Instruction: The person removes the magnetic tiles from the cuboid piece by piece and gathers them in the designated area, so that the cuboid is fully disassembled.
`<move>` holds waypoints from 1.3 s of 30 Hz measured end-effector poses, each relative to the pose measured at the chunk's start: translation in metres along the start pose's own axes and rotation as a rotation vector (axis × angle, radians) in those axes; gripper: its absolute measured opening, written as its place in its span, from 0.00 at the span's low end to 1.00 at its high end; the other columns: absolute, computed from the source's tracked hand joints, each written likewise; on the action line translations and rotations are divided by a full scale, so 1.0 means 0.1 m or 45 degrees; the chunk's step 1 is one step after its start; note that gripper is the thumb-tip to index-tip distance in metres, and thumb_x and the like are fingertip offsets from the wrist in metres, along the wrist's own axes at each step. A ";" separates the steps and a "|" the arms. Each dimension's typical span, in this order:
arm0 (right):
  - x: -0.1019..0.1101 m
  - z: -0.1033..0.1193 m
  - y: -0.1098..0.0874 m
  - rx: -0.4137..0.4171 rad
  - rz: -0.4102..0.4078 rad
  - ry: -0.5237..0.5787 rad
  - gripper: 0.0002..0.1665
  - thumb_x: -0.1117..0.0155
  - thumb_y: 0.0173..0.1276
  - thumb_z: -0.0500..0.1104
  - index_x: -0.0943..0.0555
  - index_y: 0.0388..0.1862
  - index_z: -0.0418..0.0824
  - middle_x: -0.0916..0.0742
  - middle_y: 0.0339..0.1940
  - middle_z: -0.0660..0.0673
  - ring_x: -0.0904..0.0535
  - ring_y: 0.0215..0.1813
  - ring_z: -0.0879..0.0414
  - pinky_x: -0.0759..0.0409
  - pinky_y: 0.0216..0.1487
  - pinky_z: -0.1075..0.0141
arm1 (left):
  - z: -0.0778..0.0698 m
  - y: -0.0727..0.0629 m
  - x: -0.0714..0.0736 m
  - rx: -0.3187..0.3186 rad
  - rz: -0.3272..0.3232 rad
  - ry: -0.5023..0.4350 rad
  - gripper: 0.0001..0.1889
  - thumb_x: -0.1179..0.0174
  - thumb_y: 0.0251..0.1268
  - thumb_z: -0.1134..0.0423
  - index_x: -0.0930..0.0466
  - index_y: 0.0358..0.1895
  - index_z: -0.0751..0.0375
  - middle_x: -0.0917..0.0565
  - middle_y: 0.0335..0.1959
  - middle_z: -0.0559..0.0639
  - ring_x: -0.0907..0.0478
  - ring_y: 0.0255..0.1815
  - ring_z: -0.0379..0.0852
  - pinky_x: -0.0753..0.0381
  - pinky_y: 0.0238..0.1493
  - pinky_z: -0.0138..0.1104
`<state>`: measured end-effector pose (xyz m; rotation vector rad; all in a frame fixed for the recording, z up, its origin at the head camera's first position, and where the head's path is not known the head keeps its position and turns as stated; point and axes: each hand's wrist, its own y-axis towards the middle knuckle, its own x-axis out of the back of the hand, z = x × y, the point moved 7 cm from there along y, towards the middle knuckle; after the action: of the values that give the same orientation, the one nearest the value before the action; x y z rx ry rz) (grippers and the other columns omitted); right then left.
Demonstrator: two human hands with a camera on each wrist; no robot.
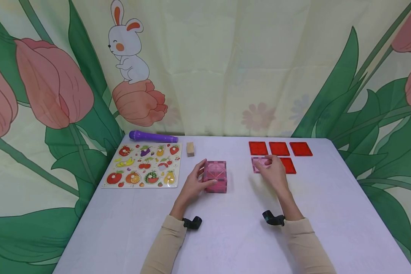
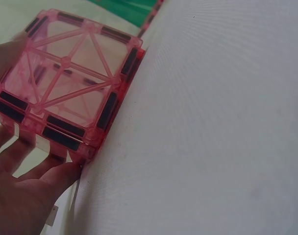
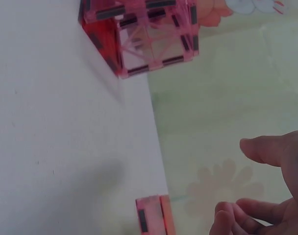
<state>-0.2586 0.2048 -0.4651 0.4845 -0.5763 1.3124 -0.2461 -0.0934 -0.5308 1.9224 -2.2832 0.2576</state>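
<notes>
A cube of see-through pink magnetic tiles (image 1: 215,170) with a red base stands on the table. My left hand (image 1: 194,181) grips its left side, the thumb across the near face; the left wrist view shows the fingers around the cube (image 2: 65,61) from close up. Farther right, my right hand (image 1: 274,173) is over a flat pink magnetic tile (image 1: 259,166) and overlaps it in the head view. From the right wrist, that hand (image 3: 276,186) has thumb and fingers spread apart with nothing between them. Beside the pink tile lies a red magnetic tile (image 1: 289,166), partly behind the hand.
Three more red tiles (image 1: 278,148) lie in a row at the back right. A fruit puzzle board (image 1: 144,165) occupies the left side, with a purple toy microphone (image 1: 153,136) behind it. Between board and cube stands a small wooden block (image 1: 190,149). A printed curtain (image 1: 205,76) hangs behind the table.
</notes>
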 end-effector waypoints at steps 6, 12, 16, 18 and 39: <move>-0.15 0.13 -0.05 0.035 0.032 0.010 0.43 0.30 0.64 0.54 0.34 0.71 0.36 0.22 0.57 0.35 0.24 0.55 0.43 0.12 0.50 0.53 | 0.01 -0.01 0.00 0.005 -0.003 0.011 0.49 0.24 0.52 0.46 0.43 0.76 0.29 0.39 0.79 0.44 0.40 0.80 0.54 0.32 0.75 0.51; -0.27 0.28 -0.08 0.078 0.047 -0.021 0.42 0.30 0.64 0.57 0.32 0.69 0.37 0.20 0.51 0.38 0.22 0.47 0.47 0.12 0.47 0.58 | 0.00 -0.02 0.00 0.005 -0.001 0.004 0.48 0.24 0.51 0.45 0.43 0.76 0.29 0.39 0.79 0.44 0.41 0.80 0.55 0.32 0.75 0.53; -0.36 0.38 -0.11 0.111 0.071 -0.020 0.41 0.31 0.65 0.58 0.31 0.68 0.36 0.19 0.50 0.37 0.20 0.45 0.47 0.13 0.44 0.59 | 0.00 -0.02 -0.01 0.007 -0.001 -0.001 0.48 0.24 0.51 0.45 0.42 0.75 0.27 0.39 0.79 0.44 0.41 0.80 0.55 0.32 0.75 0.53; -0.42 0.41 -0.13 0.121 0.092 -0.010 0.41 0.30 0.65 0.57 0.30 0.68 0.37 0.18 0.50 0.37 0.19 0.45 0.47 0.13 0.43 0.60 | 0.00 -0.02 -0.01 0.008 0.000 0.001 0.48 0.24 0.52 0.45 0.42 0.75 0.27 0.39 0.79 0.43 0.41 0.80 0.54 0.32 0.75 0.53; -0.89 0.66 -0.33 0.248 0.263 0.020 0.36 0.31 0.66 0.53 0.27 0.66 0.33 0.15 0.39 0.40 0.21 0.36 0.52 0.21 0.32 0.69 | 0.01 0.00 0.00 0.000 -0.013 0.021 0.49 0.25 0.52 0.44 0.42 0.77 0.32 0.38 0.79 0.43 0.40 0.79 0.56 0.30 0.73 0.55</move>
<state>-0.2479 0.0899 -0.4717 0.5856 -0.4972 1.5771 -0.2461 -0.0936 -0.5316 1.9242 -2.2620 0.2709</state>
